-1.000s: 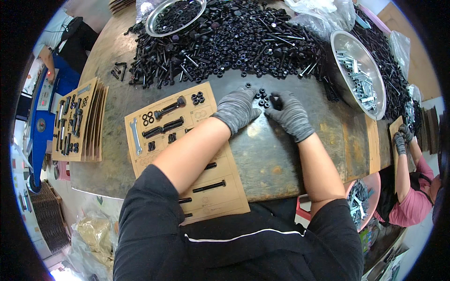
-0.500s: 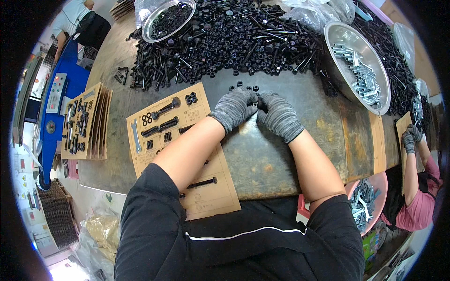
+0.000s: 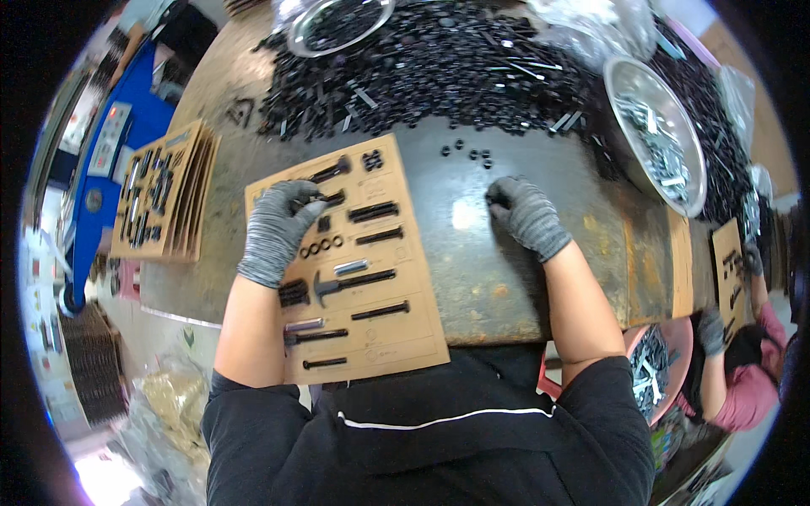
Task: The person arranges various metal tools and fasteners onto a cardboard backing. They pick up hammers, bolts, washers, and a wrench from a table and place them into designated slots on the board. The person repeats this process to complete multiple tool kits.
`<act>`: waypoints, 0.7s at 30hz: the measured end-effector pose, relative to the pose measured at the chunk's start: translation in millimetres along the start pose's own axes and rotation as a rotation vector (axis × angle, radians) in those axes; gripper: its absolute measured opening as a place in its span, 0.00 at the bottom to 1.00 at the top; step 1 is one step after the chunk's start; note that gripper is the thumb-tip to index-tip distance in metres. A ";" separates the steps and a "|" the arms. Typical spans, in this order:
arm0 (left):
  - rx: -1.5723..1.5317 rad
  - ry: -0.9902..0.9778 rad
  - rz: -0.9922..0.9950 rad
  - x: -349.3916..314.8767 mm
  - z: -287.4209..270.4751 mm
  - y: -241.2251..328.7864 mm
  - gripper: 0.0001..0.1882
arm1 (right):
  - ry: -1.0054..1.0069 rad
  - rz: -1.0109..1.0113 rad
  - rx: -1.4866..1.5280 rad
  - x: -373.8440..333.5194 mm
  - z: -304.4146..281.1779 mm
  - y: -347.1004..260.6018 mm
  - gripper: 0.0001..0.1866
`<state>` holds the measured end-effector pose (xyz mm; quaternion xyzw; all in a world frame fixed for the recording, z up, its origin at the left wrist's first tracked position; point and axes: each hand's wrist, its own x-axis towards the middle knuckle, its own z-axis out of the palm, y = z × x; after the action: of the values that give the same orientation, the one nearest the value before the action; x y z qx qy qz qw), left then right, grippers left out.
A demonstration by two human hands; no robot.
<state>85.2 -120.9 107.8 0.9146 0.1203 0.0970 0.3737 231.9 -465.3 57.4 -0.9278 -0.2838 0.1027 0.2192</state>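
My left hand (image 3: 283, 226), in a grey knit glove, is over the upper left part of a brown cardboard sheet (image 3: 396, 344). Its fingers are curled in against the thumb, and what they may hold is hidden. Rows of black bolts (image 3: 376, 212), black rings (image 3: 322, 246) and a silver sleeve (image 3: 351, 267) are laid out on the sheet. My right hand (image 3: 530, 219), gloved alike, rests low above the dark tabletop with bent, closed fingers; their contents cannot be seen. Several small black nuts (image 3: 487, 155) lie just beyond its fingertips.
A heap of black bolts and nuts (image 3: 413, 76) spans the table's far side, with a metal bowl (image 3: 620, 76) of silver sleeves at right. Stacked filled cards (image 3: 207, 181) stand at left. A pink basin (image 3: 682, 354) sits below the right edge; a co-worker (image 3: 742, 388) is beyond.
My hands have parted: the left has swung from the loose nuts over to the cardboard sheet, and the right has drawn back a little. The whole view has shifted slightly.
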 end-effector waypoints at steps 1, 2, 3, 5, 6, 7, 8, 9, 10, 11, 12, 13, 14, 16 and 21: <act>-0.125 0.023 -0.160 -11.6 -14.7 -28.4 0.13 | 0.060 -0.105 -0.001 -1.3 6.2 1.6 0.11; -0.113 0.041 -0.137 -20.6 -26.2 -46.7 0.13 | 0.107 -0.132 0.010 -6.3 6.2 -2.2 0.11; -0.031 0.069 -0.151 -30.9 -36.1 -63.4 0.13 | 0.122 -0.096 0.006 -6.8 7.7 -6.0 0.10; 0.110 0.100 -0.220 -51.5 -53.6 -65.9 0.14 | 0.049 -0.089 -0.172 3.8 8.9 -6.1 0.11; -0.016 0.110 -0.235 -62.1 -53.3 -86.1 0.13 | 0.102 -0.074 -0.155 4.3 12.6 -12.8 0.12; 0.061 0.062 -0.236 -67.5 -55.8 -83.6 0.13 | 0.109 -0.088 -0.141 5.7 14.2 -27.6 0.12; 0.139 0.013 -0.240 -73.1 -56.2 -78.8 0.13 | 0.112 -0.102 -0.124 8.5 15.3 -44.5 0.12; 0.188 -0.039 -0.236 -76.2 -56.9 -86.3 0.12 | 0.092 -0.130 -0.040 12.1 18.9 -65.2 0.12; 0.234 -0.096 -0.221 -77.4 -55.6 -93.9 0.12 | 0.078 -0.147 0.041 13.1 23.8 -89.9 0.12; 0.213 -0.072 -0.213 -81.0 -52.2 -98.6 0.13 | 0.167 -0.371 -0.010 16.6 33.8 -107.7 0.11; 0.203 -0.074 -0.204 -82.2 -51.7 -101.6 0.13 | 0.126 -0.434 0.045 15.7 37.7 -141.4 0.12; 0.170 -0.060 -0.212 -80.9 -51.6 -100.3 0.13 | 0.124 -0.589 0.022 19.9 47.1 -160.9 0.13; 0.139 -0.044 -0.224 -81.7 -52.6 -99.9 0.13 | 0.013 -0.533 0.102 19.2 56.7 -188.4 0.13; 0.176 -0.021 -0.152 -82.4 -54.6 -104.4 0.12 | 0.003 -0.647 0.088 27.7 85.7 -225.1 0.08; 0.164 -0.029 -0.024 -79.7 -55.9 -118.4 0.11 | -0.238 -0.615 -0.137 54.5 138.0 -276.9 0.10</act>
<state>-23.0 -25.3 56.4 0.9420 0.1336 0.0690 0.3002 99.7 -180.4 60.7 -0.7926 -0.5805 0.1202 0.1425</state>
